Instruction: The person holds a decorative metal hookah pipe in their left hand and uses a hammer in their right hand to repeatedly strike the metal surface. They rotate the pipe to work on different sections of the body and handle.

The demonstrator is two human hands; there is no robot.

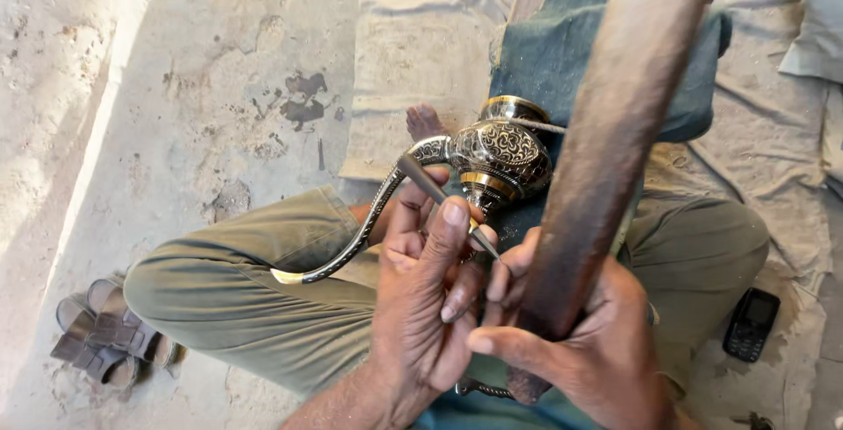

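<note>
As held: chisel (443, 202) within left grip (430, 298)

Bare concrete floor (219, 87), stained dark in spots. Dusty pale cloth (421, 43) spread over its right part. Brown sandals (101, 333) lie on the concrete at lower left. Black keypad phone (751, 323) lies on the cloth at lower right.
</note>
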